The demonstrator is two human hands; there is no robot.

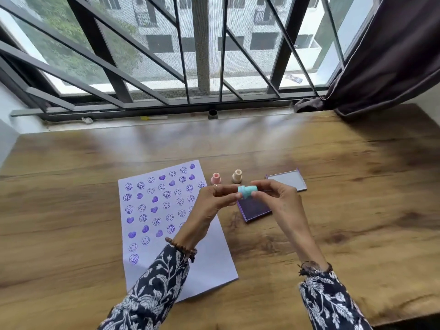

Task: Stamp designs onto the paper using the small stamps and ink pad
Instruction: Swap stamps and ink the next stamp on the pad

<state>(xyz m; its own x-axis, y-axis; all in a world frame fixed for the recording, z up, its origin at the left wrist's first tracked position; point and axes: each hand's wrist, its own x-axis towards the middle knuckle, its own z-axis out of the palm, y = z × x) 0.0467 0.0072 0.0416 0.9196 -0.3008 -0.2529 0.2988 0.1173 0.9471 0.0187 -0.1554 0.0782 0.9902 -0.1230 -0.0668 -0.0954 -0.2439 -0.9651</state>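
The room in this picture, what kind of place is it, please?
Probably a home room, several floors up: a wooden table stands against a barred window with a dark curtain, and an apartment block shows outside.

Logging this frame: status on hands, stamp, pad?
Both hands, left and right, hold teal stamp above open ink pad. Paper mostly stamped, lower part blank. Nothing in the way.

No words, brands or numbers could be read anywhere. The only signs were purple stamped marks on the paper (pixel 166 210): rows of smiley faces and solid hearts. Some round prints held small marks inside, too blurred to make out.
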